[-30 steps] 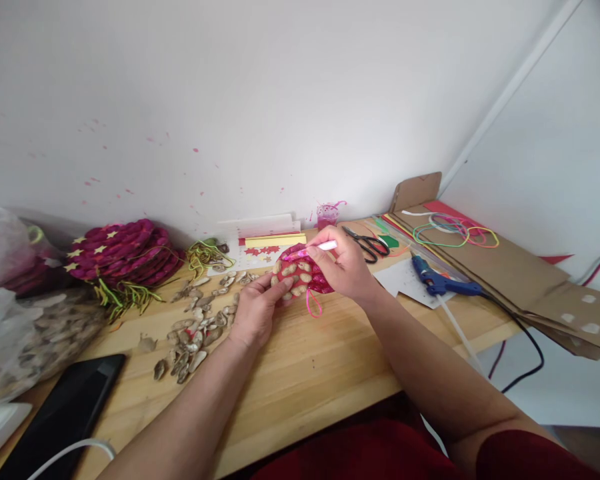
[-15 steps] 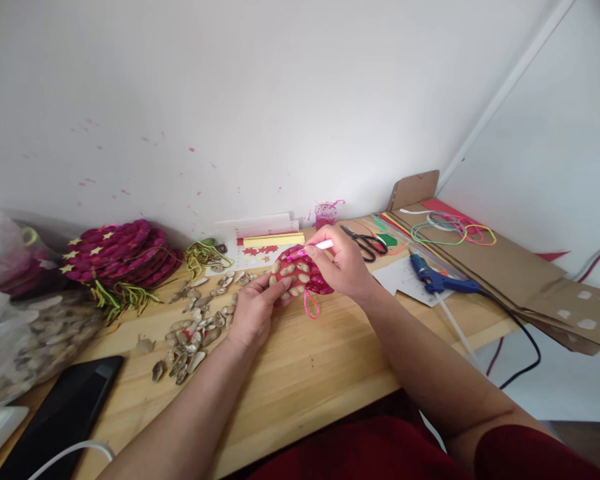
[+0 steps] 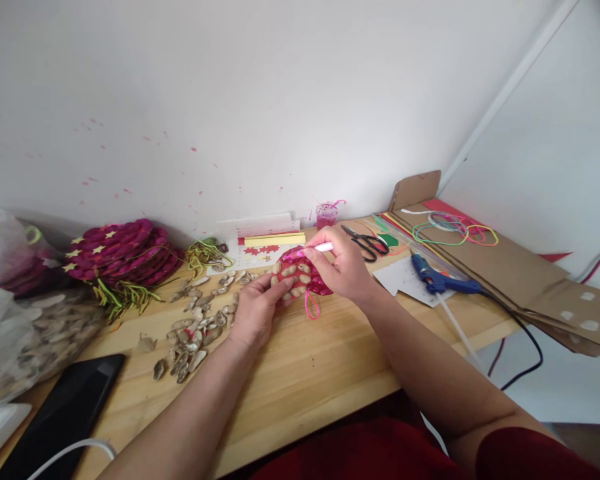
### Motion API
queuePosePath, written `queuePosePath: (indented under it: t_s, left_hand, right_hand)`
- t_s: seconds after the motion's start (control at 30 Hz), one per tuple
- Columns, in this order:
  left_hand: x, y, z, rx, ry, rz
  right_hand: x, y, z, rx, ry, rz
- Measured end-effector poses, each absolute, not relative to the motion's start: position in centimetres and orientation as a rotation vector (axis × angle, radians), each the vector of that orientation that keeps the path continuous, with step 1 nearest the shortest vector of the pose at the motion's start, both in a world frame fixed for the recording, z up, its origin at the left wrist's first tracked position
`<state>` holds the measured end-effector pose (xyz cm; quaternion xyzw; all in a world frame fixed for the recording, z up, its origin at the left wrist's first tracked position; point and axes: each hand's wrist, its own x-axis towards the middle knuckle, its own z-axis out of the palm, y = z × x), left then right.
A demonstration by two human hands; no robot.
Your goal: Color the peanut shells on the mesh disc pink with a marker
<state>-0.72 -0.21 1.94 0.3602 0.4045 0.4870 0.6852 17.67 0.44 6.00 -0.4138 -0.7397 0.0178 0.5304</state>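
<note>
My left hand (image 3: 256, 303) is closed around the left edge of a peanut-shell craft piece (image 3: 291, 272), its thumb on the front. Tan shells sit on a red backing. Its upper and right parts are coated magenta, and a pink cord loop (image 3: 312, 307) hangs below. In my right hand (image 3: 344, 265), pinched between thumb and fingers, is a white-handled paintbrush (image 3: 324, 247). Its pink-stained end meets the craft's upper shells; the bristles are hard to make out. A small cup of magenta paint (image 3: 326, 215) stands behind, against the wall.
Loose peanut shells (image 3: 195, 340) lie left of my hands, before a stack of magenta star-trimmed pieces (image 3: 125, 250). A phone (image 3: 63, 413) and a bag of shells (image 3: 45, 333) are nearer left. Scissors (image 3: 367, 243), a blue glue gun (image 3: 437, 277) and cardboard (image 3: 510, 267) lie right.
The brush end has shifted slightly along the craft's upper shells. Both hands keep their grips, and the whole view has moved a little.
</note>
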Motion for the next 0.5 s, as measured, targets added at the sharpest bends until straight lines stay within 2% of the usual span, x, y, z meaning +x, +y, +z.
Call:
queuePosePath:
  t_s: [0.5]
  left_hand:
    - [-0.62, -0.19, 2.39, 0.781, 0.934, 1.104]
  right_hand:
    - [18.07, 0.39, 6.11, -1.049, -1.711, 0.057]
